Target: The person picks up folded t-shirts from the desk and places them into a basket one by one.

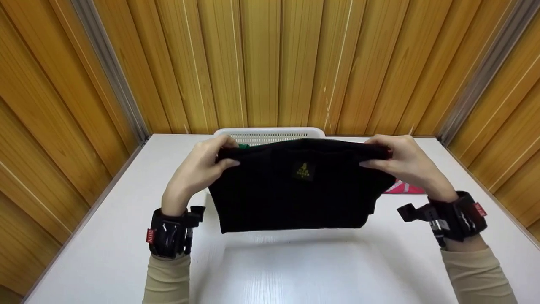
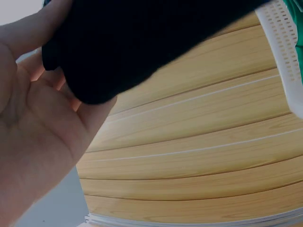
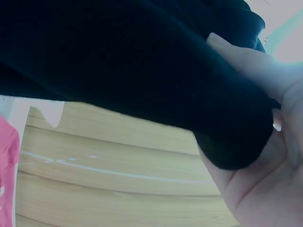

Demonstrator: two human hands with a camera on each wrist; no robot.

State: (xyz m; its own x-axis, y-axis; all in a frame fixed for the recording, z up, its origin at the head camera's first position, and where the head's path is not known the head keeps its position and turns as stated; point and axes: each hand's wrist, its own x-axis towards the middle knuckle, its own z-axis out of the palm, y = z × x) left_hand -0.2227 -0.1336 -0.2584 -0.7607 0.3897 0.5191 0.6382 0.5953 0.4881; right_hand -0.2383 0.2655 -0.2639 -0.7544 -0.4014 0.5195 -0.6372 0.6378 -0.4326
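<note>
Head view, black cloth (image 1: 291, 194) held above the table (image 1: 295, 270), left hand (image 1: 204, 160) pinching it at ten o'clock, right hand (image 1: 403, 158) at two o'clock, hands well apart, basket (image 1: 270, 130) behind at twelve o'clock.

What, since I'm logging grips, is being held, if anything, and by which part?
A black cloth: the left hand and right hand grip it near opposite ends of its upper edge.

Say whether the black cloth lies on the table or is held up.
Held up: the left hand and right hand grip the black cloth near its upper corners, a shadow showing on the table below.
</note>
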